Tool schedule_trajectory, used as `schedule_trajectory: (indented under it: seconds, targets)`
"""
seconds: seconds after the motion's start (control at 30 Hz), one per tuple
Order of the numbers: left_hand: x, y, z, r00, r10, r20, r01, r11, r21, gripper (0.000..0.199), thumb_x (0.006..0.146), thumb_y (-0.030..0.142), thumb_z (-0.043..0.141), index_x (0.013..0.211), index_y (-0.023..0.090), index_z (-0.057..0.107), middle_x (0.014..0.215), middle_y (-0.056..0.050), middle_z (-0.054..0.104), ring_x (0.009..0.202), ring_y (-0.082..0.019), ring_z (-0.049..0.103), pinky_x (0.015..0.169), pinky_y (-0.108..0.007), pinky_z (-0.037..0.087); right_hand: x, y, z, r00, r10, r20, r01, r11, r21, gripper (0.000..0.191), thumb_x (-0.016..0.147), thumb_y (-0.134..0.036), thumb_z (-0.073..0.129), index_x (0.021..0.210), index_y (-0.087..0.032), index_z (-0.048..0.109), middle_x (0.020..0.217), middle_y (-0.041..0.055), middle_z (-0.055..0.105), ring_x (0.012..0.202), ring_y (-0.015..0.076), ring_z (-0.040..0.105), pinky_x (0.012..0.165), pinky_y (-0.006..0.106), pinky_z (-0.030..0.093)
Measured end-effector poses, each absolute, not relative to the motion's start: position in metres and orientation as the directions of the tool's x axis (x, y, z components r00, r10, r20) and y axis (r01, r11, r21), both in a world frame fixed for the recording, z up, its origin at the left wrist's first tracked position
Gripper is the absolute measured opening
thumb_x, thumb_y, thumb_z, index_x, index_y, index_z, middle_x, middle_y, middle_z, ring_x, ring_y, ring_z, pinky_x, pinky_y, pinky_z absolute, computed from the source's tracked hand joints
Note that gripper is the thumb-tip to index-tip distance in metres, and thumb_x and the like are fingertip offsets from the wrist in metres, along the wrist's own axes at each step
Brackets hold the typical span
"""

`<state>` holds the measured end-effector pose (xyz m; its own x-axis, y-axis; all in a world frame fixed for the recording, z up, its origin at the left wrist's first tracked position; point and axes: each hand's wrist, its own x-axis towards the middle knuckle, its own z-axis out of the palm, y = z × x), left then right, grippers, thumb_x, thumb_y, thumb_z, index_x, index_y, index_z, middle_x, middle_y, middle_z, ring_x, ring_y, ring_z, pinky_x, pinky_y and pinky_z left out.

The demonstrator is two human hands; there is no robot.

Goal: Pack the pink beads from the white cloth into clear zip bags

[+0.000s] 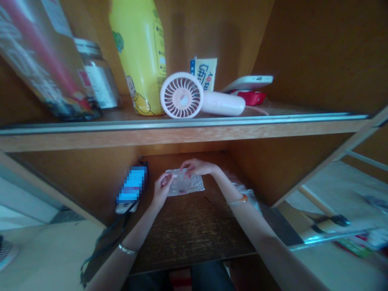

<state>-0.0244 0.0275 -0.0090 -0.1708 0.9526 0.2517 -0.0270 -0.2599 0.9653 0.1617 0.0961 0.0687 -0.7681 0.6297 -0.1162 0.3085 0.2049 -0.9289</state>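
Observation:
A small clear plastic bag point(188, 185) lies on the dark wooden desktop, its surface crinkled. My left hand point(163, 185) pinches the bag's left edge between thumb and fingers. From the right, my right hand point(197, 166) reaches over the bag's upper edge, fingers bent down and closed on the plastic. Whatever the bag contains is too blurred to name.
Left of the hands stands a phone point(131, 186) with a lit screen and dark strap. More clear plastic packaging point(253, 198) lies under my right forearm. Overhead, a shelf point(194, 135) holds a yellow bottle point(141, 60), a handheld fan point(183, 97) and a jar point(101, 81).

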Motion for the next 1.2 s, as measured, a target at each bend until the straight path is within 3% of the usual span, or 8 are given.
schedule_trajectory:
  seconds: [0.37, 0.53, 0.7, 0.93, 1.07, 1.2]
  targets:
    - [-0.027, 0.026, -0.009, -0.165, 0.958, 0.236, 0.0, -0.239, 0.971, 0.027, 0.068, 0.04, 0.069, 0.076, 0.015, 0.062, 0.071, -0.001, 0.064, 0.067, -0.016, 0.062, 0.065, -0.024, 0.047, 0.159, 0.096, 0.064, -0.733, 0.674, -0.096, 0.418, 0.335, -0.844, 0.032, 0.066, -0.004, 0.059, 0.096, -0.013, 0.056, 0.069, 0.0009, 0.065, 0.064, 0.0134, 0.063, 0.058, 0.022, 0.045]
    - [-0.026, 0.033, -0.015, -0.173, 0.955, 0.242, -0.007, -0.247, 0.969, 0.03, 0.068, 0.043, 0.067, 0.075, 0.015, 0.062, 0.076, -0.002, 0.066, 0.071, -0.016, 0.063, 0.067, -0.026, 0.049, 0.159, 0.098, 0.065, -0.744, 0.665, -0.063, 0.391, 0.358, -0.848, 0.035, 0.064, -0.013, 0.067, 0.098, -0.012, 0.059, 0.071, 0.0, 0.065, 0.062, 0.0107, 0.058, 0.056, 0.02, 0.042]
    - [-0.024, 0.03, -0.015, -0.077, 0.96, 0.268, 0.048, -0.265, 0.963, 0.028, 0.069, 0.043, 0.067, 0.072, 0.015, 0.064, 0.069, -0.001, 0.064, 0.068, -0.016, 0.061, 0.063, -0.024, 0.046, 0.155, 0.094, 0.068, -0.833, 0.545, -0.094, 0.338, 0.367, -0.867, 0.015, 0.072, -0.023, 0.063, 0.082, -0.011, 0.063, 0.068, 0.0, 0.064, 0.062, 0.0092, 0.057, 0.06, 0.021, 0.042]
    - [-0.026, 0.026, -0.011, -0.046, 0.951, 0.306, 0.117, -0.299, 0.947, 0.024, 0.073, 0.04, 0.064, 0.072, 0.016, 0.063, 0.066, 0.001, 0.061, 0.065, -0.014, 0.057, 0.061, -0.022, 0.041, 0.146, 0.093, 0.059, -0.814, 0.577, -0.069, 0.381, 0.44, -0.813, 0.005, 0.077, -0.013, 0.055, 0.075, -0.011, 0.059, 0.06, -0.0019, 0.058, 0.056, 0.0077, 0.051, 0.054, 0.019, 0.038]
    - [-0.026, 0.027, -0.012, -0.07, 0.949, 0.307, 0.116, -0.298, 0.948, 0.024, 0.074, 0.041, 0.063, 0.073, 0.017, 0.063, 0.067, 0.0, 0.062, 0.066, -0.015, 0.058, 0.061, -0.023, 0.042, 0.144, 0.093, 0.057, -0.822, 0.569, -0.032, 0.344, 0.45, -0.824, 0.006, 0.078, -0.011, 0.053, 0.076, -0.011, 0.058, 0.06, -0.0031, 0.055, 0.054, 0.0067, 0.047, 0.053, 0.019, 0.037]
    - [-0.024, 0.027, -0.012, -0.065, 0.95, 0.304, 0.101, -0.297, 0.95, 0.026, 0.074, 0.043, 0.062, 0.071, 0.016, 0.063, 0.068, -0.001, 0.063, 0.068, -0.016, 0.06, 0.063, -0.024, 0.045, 0.145, 0.093, 0.055, -0.842, 0.537, -0.054, 0.328, 0.43, -0.841, 0.014, 0.08, -0.025, 0.06, 0.076, -0.011, 0.06, 0.059, -0.003, 0.056, 0.054, 0.0069, 0.049, 0.054, 0.019, 0.038]
